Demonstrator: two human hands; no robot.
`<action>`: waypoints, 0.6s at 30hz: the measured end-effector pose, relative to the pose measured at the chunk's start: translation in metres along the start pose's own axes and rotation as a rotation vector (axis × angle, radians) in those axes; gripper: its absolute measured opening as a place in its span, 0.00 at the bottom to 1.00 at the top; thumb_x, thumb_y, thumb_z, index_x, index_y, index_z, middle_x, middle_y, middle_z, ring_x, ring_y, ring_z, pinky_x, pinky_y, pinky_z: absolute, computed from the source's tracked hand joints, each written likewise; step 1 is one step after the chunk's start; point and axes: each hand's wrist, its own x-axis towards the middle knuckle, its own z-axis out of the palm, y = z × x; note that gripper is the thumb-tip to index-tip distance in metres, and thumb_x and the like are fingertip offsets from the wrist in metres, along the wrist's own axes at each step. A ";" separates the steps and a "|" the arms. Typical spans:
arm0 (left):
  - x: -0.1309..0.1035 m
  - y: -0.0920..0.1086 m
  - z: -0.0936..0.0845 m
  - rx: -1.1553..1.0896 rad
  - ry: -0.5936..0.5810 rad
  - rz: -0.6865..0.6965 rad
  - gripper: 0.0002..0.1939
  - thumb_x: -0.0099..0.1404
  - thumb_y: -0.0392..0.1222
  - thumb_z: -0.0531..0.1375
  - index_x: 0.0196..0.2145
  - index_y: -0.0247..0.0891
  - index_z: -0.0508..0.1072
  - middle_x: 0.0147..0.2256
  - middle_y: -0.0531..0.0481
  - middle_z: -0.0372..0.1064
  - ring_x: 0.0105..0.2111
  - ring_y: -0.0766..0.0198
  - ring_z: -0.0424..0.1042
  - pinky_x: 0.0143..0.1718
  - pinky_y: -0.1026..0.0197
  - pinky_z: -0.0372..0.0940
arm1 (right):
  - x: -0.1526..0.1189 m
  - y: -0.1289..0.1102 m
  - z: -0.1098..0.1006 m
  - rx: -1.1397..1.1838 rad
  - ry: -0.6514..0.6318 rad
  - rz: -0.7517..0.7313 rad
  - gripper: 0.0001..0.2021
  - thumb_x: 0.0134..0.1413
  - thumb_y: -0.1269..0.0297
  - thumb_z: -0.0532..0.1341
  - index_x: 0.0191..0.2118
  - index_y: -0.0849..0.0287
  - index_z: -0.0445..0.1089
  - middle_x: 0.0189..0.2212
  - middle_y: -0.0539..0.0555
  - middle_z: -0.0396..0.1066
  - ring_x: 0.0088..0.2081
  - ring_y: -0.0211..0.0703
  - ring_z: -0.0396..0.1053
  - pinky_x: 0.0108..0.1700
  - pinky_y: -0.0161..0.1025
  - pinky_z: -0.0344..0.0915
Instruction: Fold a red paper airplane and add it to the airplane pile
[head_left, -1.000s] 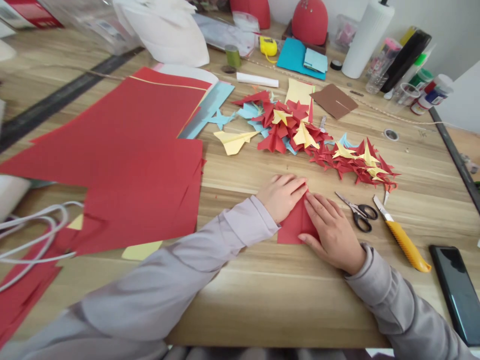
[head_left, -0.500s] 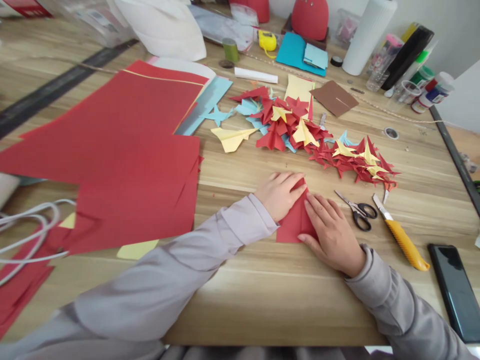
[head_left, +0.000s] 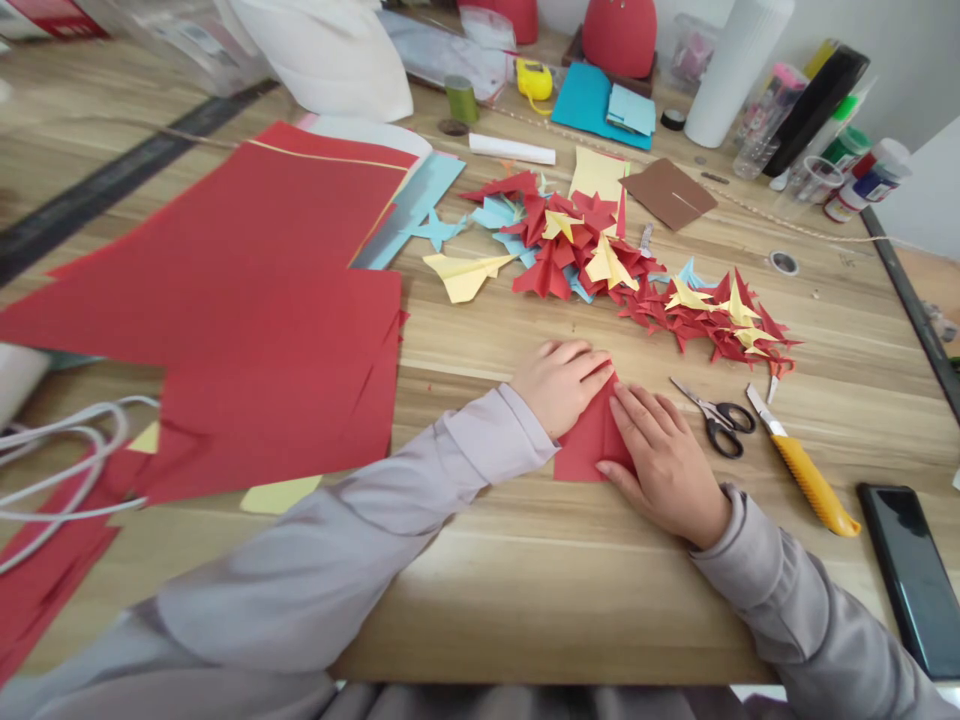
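Left hand (head_left: 561, 388), fingers slightly apart, and right hand (head_left: 664, 462), fingers nearly together, contact red paper (head_left: 585, 448); scissors (head_left: 721, 428) at 3 o'clock on desk (head_left: 555, 600).

left grip (head_left: 559, 388): palm down | right grip (head_left: 664, 460): flattish (thumb spread)

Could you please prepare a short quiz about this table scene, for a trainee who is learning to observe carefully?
1. Multiple choice: What do the left hand and the right hand both rest on?
A) the brown sheet
B) the small red paper
C) the white cable
2. True or false: The orange-handled knife lies between the black-handled scissors and the phone.
3. Fill in the blank: The tape measure at the far side of the table is ____ in colour.

Key: 1. B; 2. true; 3. yellow
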 end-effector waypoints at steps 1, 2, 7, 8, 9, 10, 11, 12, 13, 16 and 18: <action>0.000 0.000 0.000 0.001 -0.004 0.001 0.17 0.69 0.39 0.50 0.51 0.37 0.71 0.53 0.45 0.69 0.51 0.54 0.64 0.46 0.51 0.61 | 0.000 0.000 0.001 0.004 0.013 0.005 0.32 0.61 0.51 0.52 0.63 0.69 0.52 0.62 0.68 0.54 0.63 0.57 0.51 0.61 0.57 0.53; 0.000 0.000 0.000 0.004 -0.007 0.001 0.17 0.68 0.38 0.50 0.51 0.38 0.72 0.53 0.45 0.69 0.51 0.54 0.64 0.46 0.51 0.61 | -0.001 0.000 0.001 0.009 0.026 0.012 0.32 0.61 0.51 0.52 0.64 0.70 0.52 0.62 0.68 0.55 0.63 0.57 0.51 0.61 0.57 0.53; 0.000 0.000 0.001 0.004 0.000 0.001 0.17 0.69 0.38 0.50 0.51 0.39 0.72 0.53 0.45 0.69 0.50 0.54 0.64 0.45 0.51 0.61 | -0.001 0.000 0.002 0.017 0.050 0.011 0.29 0.61 0.54 0.52 0.62 0.68 0.56 0.61 0.68 0.57 0.62 0.57 0.53 0.60 0.58 0.54; 0.000 0.000 0.001 0.005 0.002 0.001 0.17 0.69 0.38 0.50 0.51 0.39 0.72 0.53 0.45 0.69 0.50 0.54 0.64 0.45 0.51 0.61 | -0.001 0.000 0.002 0.015 0.048 0.008 0.28 0.61 0.54 0.52 0.61 0.68 0.57 0.61 0.68 0.57 0.62 0.57 0.54 0.60 0.58 0.54; 0.000 0.000 0.002 0.008 0.004 0.003 0.17 0.69 0.39 0.50 0.51 0.39 0.72 0.53 0.46 0.69 0.50 0.54 0.64 0.45 0.51 0.61 | 0.000 0.000 0.002 0.011 0.048 0.006 0.27 0.61 0.54 0.52 0.60 0.68 0.58 0.61 0.68 0.58 0.62 0.58 0.54 0.60 0.58 0.54; 0.000 0.000 0.002 0.011 0.007 0.004 0.17 0.69 0.39 0.50 0.51 0.39 0.72 0.53 0.46 0.69 0.50 0.54 0.64 0.45 0.51 0.61 | 0.000 0.000 0.002 0.007 0.048 0.004 0.27 0.61 0.54 0.52 0.60 0.69 0.59 0.60 0.68 0.58 0.62 0.58 0.54 0.60 0.58 0.55; 0.000 0.000 0.002 0.014 0.010 0.005 0.17 0.69 0.39 0.49 0.51 0.38 0.72 0.53 0.46 0.69 0.50 0.54 0.65 0.44 0.51 0.61 | 0.000 0.000 0.001 0.004 0.048 0.004 0.27 0.61 0.54 0.52 0.59 0.69 0.60 0.60 0.68 0.58 0.62 0.58 0.55 0.60 0.58 0.55; 0.000 0.000 0.002 0.016 0.013 0.005 0.17 0.69 0.39 0.49 0.51 0.38 0.72 0.53 0.46 0.69 0.50 0.54 0.65 0.44 0.51 0.61 | 0.000 0.000 0.001 0.001 0.048 0.003 0.27 0.61 0.54 0.52 0.59 0.70 0.61 0.60 0.68 0.58 0.61 0.58 0.55 0.60 0.58 0.55; 0.000 0.000 0.002 0.016 0.015 0.006 0.17 0.70 0.39 0.49 0.50 0.38 0.72 0.53 0.47 0.69 0.50 0.54 0.65 0.44 0.52 0.61 | 0.000 0.000 0.001 0.001 0.048 0.003 0.27 0.61 0.54 0.52 0.59 0.70 0.61 0.60 0.68 0.58 0.61 0.58 0.55 0.60 0.58 0.55; 0.000 0.000 0.002 0.011 0.015 0.006 0.17 0.69 0.39 0.49 0.51 0.38 0.72 0.53 0.47 0.69 0.50 0.54 0.64 0.44 0.51 0.61 | 0.000 0.000 0.001 0.011 0.048 0.004 0.27 0.61 0.54 0.52 0.59 0.69 0.60 0.60 0.69 0.58 0.61 0.58 0.55 0.59 0.58 0.55; 0.000 0.000 0.002 0.011 0.006 0.003 0.17 0.69 0.39 0.50 0.51 0.39 0.71 0.53 0.46 0.68 0.50 0.54 0.64 0.45 0.51 0.60 | 0.000 0.000 0.002 0.012 0.049 0.003 0.27 0.61 0.54 0.52 0.59 0.70 0.60 0.60 0.69 0.58 0.62 0.58 0.55 0.59 0.58 0.55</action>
